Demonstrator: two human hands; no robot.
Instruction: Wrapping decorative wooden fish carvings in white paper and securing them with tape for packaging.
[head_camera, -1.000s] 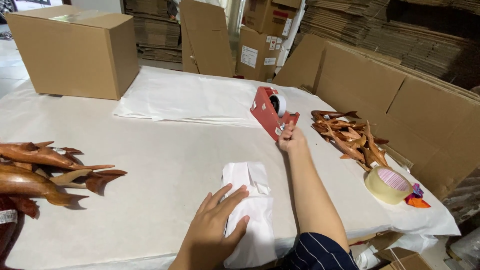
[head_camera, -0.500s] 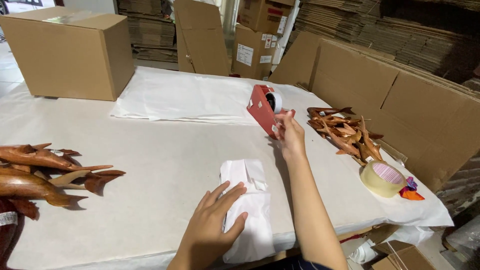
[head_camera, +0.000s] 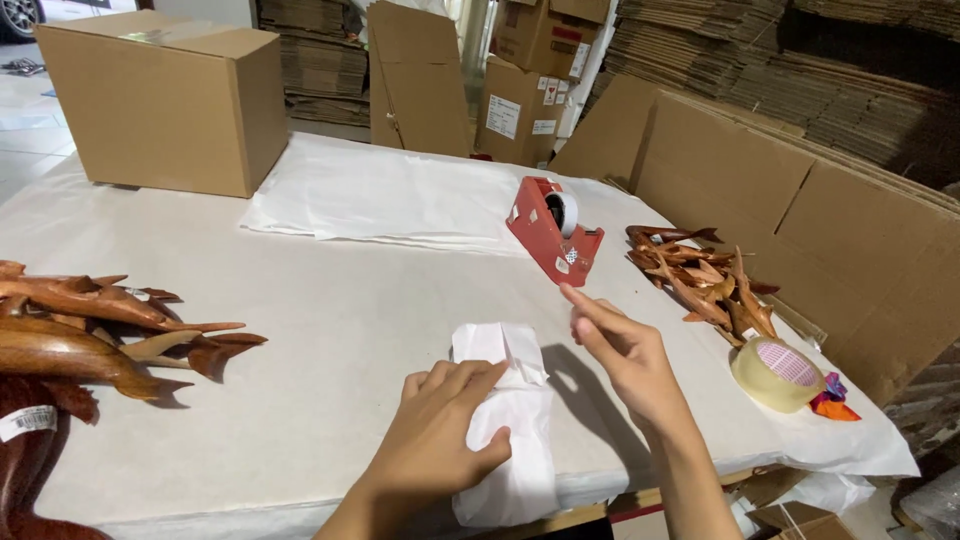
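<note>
Fingers of the left hand (head_camera: 440, 425) press flat on a white paper-wrapped parcel (head_camera: 505, 420) at the bench's (head_camera: 330, 300) near edge, while the right hand (head_camera: 620, 350), fingers loosely extended and empty, hovers between parcel and red tape dispenser (head_camera: 553, 230); steady pressure should keep the folds closed.

Soft, even daylight fills the scene, brightest at the upper left behind the large brown cardboard box (head_camera: 165, 98), where the floor washes out nearly white. The white paper-covered table (head_camera: 330, 300) reflects it without harsh glare. Shadows are short and diffuse: one falls right of the white paper-wrapped bundle (head_camera: 505, 420), beneath the right hand (head_camera: 625, 360). The stacked cardboard far right of the box sinks into dimness. Focus is sharp centrally; edges bow slightly from wide-angle distortion.
</note>
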